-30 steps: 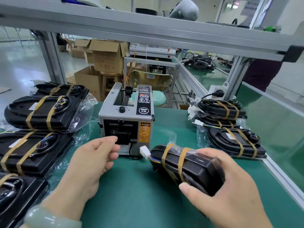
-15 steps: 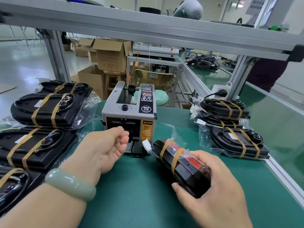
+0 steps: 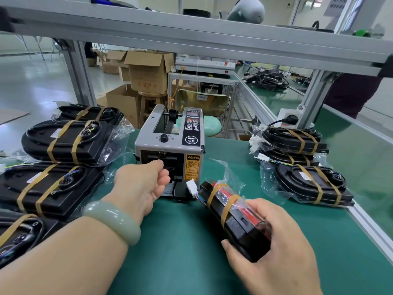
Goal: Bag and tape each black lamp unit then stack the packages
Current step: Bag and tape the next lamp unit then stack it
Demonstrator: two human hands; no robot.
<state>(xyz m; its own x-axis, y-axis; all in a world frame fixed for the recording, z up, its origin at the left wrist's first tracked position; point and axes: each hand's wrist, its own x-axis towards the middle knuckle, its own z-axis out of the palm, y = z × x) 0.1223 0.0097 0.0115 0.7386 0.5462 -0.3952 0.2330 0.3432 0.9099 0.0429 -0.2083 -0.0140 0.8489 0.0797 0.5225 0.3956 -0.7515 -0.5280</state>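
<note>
My right hand (image 3: 276, 254) grips a bagged black lamp unit (image 3: 238, 222), tilted on its edge above the green mat. Two tan tape bands wrap it, and its white connector (image 3: 192, 185) pokes out of the bag's far end. My left hand (image 3: 138, 184) is at the outlet of the grey tape dispenser (image 3: 170, 145), with thumb and curled fingers close together against the slot. No tape shows between them. Taped packages lie piled at the left (image 3: 68, 141) and stacked at the right (image 3: 293, 142).
An aluminium frame rail (image 3: 191, 39) crosses overhead, with posts at both back corners. A further package (image 3: 310, 186) lies near the mat's right edge rail (image 3: 370, 226). A socket with a black plug (image 3: 289, 120) sits behind the right stack. Cardboard boxes and a stool stand beyond the bench.
My left hand has moved forward from the mat to the dispenser's outlet. My right hand has turned the held lamp unit further onto its edge, and its red side shows.
</note>
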